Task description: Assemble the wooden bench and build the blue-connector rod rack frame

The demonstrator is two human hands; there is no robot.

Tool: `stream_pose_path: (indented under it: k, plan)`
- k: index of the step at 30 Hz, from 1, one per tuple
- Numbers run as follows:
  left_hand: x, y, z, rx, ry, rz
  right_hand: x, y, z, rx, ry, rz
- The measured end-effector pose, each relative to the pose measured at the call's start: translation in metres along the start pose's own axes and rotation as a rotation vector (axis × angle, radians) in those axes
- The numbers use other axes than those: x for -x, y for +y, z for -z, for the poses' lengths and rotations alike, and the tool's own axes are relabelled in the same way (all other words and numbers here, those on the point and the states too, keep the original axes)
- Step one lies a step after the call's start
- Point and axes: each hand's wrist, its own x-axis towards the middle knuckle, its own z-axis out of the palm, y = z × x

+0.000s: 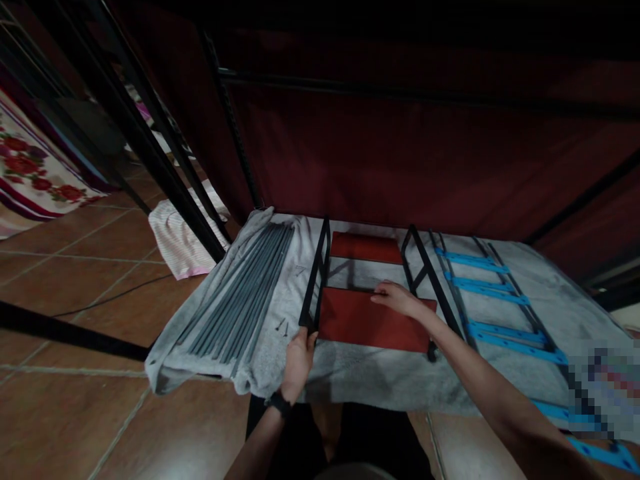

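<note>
left hand (299, 357), one: fingers curled about the near left corner of the rack (434, 277). right hand (397, 298), one: fingers bent at the far edge of the front red panel (370, 323); whether they pinch it, cannot tell. rack, one: black side frames, lying on grey cloth (360, 380) before the wearer; judged stiff, fairly light, perhaps slick on its bars; best held by both side frames. front red panel, one: within the rack, near end; looks thin, flat and firm, best taken by its edges. rear red panel (365, 247), one: within the rack, far end. screws (286, 329), several: just left of the rack. grey rods (240, 290), a bundle: farther left. blue-barred pieces (517, 344): right of the rack. dark red curtain (380, 160): behind it.
</note>
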Motion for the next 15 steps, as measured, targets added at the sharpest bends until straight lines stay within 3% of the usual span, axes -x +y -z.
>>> stream_pose_path:
  k: [6, 10, 15]
  plan:
    - [0.006, -0.005, -0.002, 0.226, 0.014, -0.019, 0.049, -0.016, -0.019, 0.171, 0.222, 0.034]
    - [0.007, 0.000, -0.002, 0.240, 0.029, 0.010, 0.044, -0.016, -0.021, 0.217, 0.236, 0.023]
    - [0.005, 0.004, -0.001, 0.078, 0.008, 0.005, 0.035, -0.015, -0.015, 0.203, 0.221, 0.072]
